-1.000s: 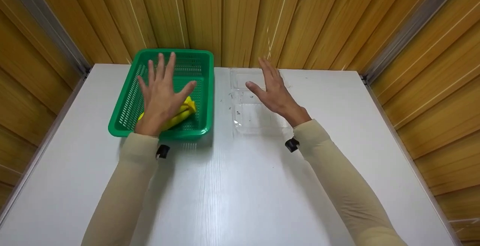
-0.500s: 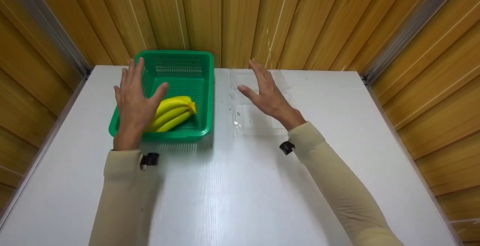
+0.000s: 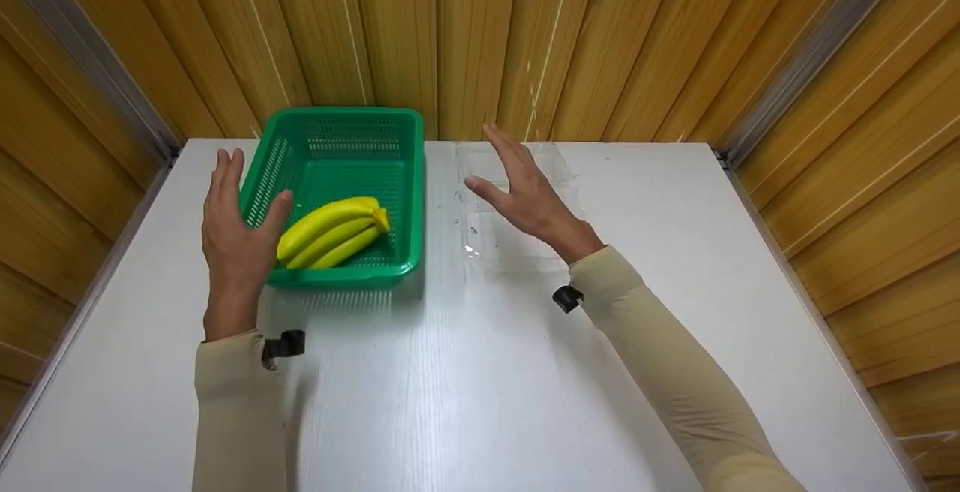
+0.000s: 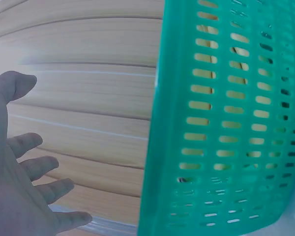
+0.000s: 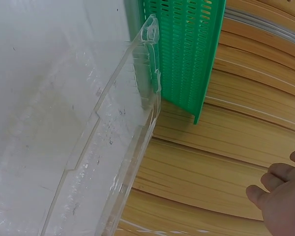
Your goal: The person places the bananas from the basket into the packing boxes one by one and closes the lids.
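Note:
My left hand [image 3: 238,241] hovers at the left side of a green plastic basket [image 3: 416,207], its fingers extended and thumb spread apart. A bunch of yellow bananas [image 3: 334,231] lies inside the basket, toward its near left corner. In the left wrist view the left fingers are spread beside the slotted wall of the basket [image 4: 160,113], holding nothing. My right hand [image 3: 529,196] is held over a clear plastic container [image 3: 517,248], fingers straight and thumb apart. The right wrist view shows this transparent container [image 5: 96,118] below the empty right hand [image 5: 285,201].
A white table [image 3: 427,387] carries the basket and the clear container side by side near its back edge. Behind and on both sides stand wood-patterned panel walls [image 3: 480,42], with grey metal strips at the corners.
My left hand has moved left and back toward me from above the basket, uncovering the bananas. The right hand has drifted slightly left. Neither has taken hold of anything.

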`<state>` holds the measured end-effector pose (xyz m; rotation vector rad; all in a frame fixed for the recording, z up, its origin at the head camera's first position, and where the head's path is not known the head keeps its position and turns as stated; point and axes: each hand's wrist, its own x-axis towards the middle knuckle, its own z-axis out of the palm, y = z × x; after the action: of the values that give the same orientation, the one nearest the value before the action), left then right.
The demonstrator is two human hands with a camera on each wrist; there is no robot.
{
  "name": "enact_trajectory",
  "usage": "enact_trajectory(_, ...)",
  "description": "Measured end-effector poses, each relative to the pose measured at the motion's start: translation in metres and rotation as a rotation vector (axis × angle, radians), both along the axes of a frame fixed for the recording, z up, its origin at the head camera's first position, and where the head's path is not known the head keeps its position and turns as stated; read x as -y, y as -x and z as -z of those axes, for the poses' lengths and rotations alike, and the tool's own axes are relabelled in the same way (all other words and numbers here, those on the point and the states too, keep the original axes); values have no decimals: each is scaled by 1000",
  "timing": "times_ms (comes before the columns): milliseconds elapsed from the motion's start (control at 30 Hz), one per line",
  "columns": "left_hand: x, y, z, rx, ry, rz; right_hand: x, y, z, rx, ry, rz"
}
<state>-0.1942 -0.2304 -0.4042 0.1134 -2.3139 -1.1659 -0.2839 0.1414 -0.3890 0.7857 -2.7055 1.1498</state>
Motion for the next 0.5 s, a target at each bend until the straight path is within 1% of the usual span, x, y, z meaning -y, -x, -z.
enact_trajectory(100, 6, -6, 5, 18, -18, -27, 5, -2, 0, 19, -6, -12)
enact_trajectory(200, 12, -11, 10, 35, -40, -55, 10, -2, 1, 20, -4, -33)
enact_trajectory(300, 16, -13, 16, 61, -70, -74, 13, -3, 1, 15, 3, -51)
enact_trajectory(500, 19, -16, 26, 104, -131, -82, 18, -3, 2, 22, 9, -73)
